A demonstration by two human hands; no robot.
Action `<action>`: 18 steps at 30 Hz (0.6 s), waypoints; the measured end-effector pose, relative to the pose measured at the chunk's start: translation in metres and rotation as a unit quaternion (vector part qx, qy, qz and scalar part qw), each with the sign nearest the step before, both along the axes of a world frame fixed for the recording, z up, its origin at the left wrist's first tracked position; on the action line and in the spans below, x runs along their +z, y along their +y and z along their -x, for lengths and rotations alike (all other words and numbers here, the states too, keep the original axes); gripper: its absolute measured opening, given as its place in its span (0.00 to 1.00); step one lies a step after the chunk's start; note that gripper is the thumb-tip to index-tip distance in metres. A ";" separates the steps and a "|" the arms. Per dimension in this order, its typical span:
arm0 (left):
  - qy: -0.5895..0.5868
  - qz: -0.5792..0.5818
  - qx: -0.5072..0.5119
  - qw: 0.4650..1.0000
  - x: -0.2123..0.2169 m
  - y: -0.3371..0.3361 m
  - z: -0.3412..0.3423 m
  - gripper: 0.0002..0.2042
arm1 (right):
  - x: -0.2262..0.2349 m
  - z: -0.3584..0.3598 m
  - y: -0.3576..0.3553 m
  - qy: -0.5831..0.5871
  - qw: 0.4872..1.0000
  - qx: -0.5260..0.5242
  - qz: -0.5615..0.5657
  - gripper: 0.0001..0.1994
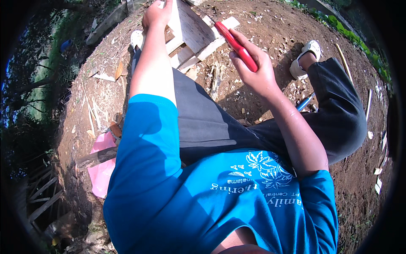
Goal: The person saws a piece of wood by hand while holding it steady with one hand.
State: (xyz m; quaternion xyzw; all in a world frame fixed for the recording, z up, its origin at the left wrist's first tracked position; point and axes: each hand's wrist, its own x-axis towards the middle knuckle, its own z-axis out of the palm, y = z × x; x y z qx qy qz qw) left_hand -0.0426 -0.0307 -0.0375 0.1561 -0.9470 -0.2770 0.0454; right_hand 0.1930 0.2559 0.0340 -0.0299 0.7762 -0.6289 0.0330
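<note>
At the top, my left hand (157, 16) grips the upper left edge of a wooden board (195, 31), its fingertips cut off by the frame. The board has a pale side and a dark-stained face, and it leans over several pale wood pieces (220, 43) on the ground. My right hand (259, 70) is closed round the handle of a red-handled tool (237, 47). A thin dark blade seems to run from that handle up and left toward the board's far edge; its tip is out of view.
Wood chips and splinters (216, 80) litter the brown soil. A blue-handled tool (305, 103) lies beside my bent right leg. At left are a pink sheet (101, 175) and a dark wooden strip (95, 157) across it. My feet wear pale clogs (298, 70). Greenery borders the ground.
</note>
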 end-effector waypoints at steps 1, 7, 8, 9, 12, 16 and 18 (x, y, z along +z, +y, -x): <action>0.010 0.074 -0.013 0.997 0.000 0.004 0.002 0.43 | -0.028 -0.004 0.004 0.049 0.999 0.016 -0.005 0.31; 0.002 0.049 0.004 0.999 0.007 0.006 0.005 0.43 | -0.052 -0.011 0.012 0.036 0.999 0.038 -0.003 0.35; 0.001 0.043 0.005 0.999 0.004 0.007 0.007 0.42 | -0.045 -0.011 0.013 0.068 0.996 0.011 -0.048 0.33; 0.002 0.048 0.003 0.999 0.003 0.013 0.008 0.42 | -0.028 -0.008 0.012 0.065 0.997 -0.010 -0.041 0.31; 0.006 0.065 0.013 0.998 0.000 0.019 0.010 0.42 | 0.030 -0.034 0.019 0.050 0.998 -0.007 -0.029 0.30; 0.013 0.067 -0.015 0.998 0.003 0.013 0.005 0.38 | 0.070 -0.081 0.044 0.070 0.997 -0.001 -0.042 0.31; 0.015 0.067 -0.023 0.997 0.005 0.022 -0.005 0.35 | 0.087 -0.088 0.044 0.066 0.996 0.006 -0.054 0.30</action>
